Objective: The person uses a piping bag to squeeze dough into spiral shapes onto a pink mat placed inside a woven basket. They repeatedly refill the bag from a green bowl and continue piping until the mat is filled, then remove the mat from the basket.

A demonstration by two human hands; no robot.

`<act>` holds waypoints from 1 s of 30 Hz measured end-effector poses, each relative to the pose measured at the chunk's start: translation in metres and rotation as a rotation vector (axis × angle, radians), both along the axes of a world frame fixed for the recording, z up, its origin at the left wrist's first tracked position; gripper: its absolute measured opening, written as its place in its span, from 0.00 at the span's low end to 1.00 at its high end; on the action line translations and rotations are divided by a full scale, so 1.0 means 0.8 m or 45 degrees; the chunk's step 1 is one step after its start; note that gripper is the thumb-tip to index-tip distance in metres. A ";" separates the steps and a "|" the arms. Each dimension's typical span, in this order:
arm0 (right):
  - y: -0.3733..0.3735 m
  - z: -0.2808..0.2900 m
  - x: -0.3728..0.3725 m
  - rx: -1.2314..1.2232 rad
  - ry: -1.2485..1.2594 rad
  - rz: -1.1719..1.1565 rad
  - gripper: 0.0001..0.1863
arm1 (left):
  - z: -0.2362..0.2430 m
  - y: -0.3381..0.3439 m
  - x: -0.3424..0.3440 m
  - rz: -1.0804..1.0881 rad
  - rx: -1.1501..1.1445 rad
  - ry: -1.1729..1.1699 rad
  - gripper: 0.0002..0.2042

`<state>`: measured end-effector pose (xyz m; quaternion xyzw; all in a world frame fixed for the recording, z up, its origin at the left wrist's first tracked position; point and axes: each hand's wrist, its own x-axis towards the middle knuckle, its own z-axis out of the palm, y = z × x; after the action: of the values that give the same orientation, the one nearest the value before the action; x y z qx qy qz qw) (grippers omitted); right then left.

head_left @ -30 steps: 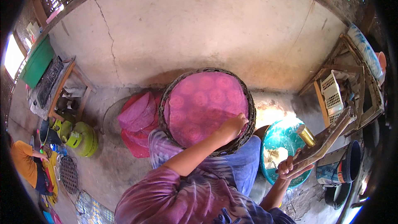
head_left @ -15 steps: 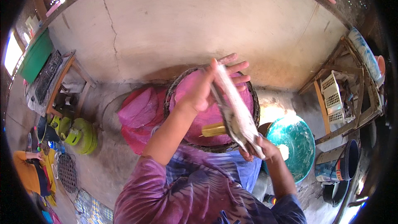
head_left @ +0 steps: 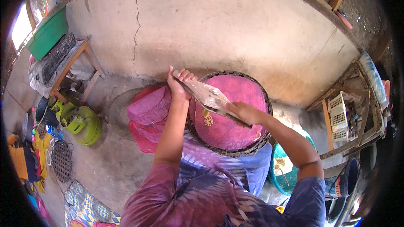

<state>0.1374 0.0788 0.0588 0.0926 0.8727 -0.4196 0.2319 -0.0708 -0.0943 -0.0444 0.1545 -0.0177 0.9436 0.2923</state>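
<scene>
My left hand (head_left: 179, 83) grips the upper-left end of a flat, pale wooden board (head_left: 208, 94) with dark edges. My right hand (head_left: 246, 113) is closed on its lower-right end. A brass cylinder (head_left: 205, 112) hangs beneath the board, with pale yellow strands (head_left: 208, 120) below it, over a pink cloth (head_left: 233, 136) in a round woven basket (head_left: 235, 153). The basket rests at my lap, on or against my tie-dyed clothing. Folded pink cloths (head_left: 143, 109) lie just left of the basket.
A teal tub (head_left: 280, 183) sits at my right, beside a bucket (head_left: 338, 185) and a wooden rack (head_left: 362, 88) with a crate (head_left: 338, 120). On the left are green gas cylinders (head_left: 84, 128) and a low table (head_left: 71, 67). A person in orange (head_left: 20, 162) is at the far left.
The board swung in from above the teal tub to over the basket and now lies more level. My left hand took hold of its upper end; yellow strands show under the cylinder.
</scene>
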 end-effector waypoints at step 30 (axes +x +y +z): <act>0.055 -0.056 0.078 -0.581 0.106 -0.297 0.29 | -0.049 -0.008 0.103 -0.104 -1.967 1.248 0.43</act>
<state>0.1996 0.1231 0.0143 0.1207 0.7477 -0.6329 0.1606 0.0113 -0.1004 -0.0837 0.2986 0.7390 0.5107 0.3223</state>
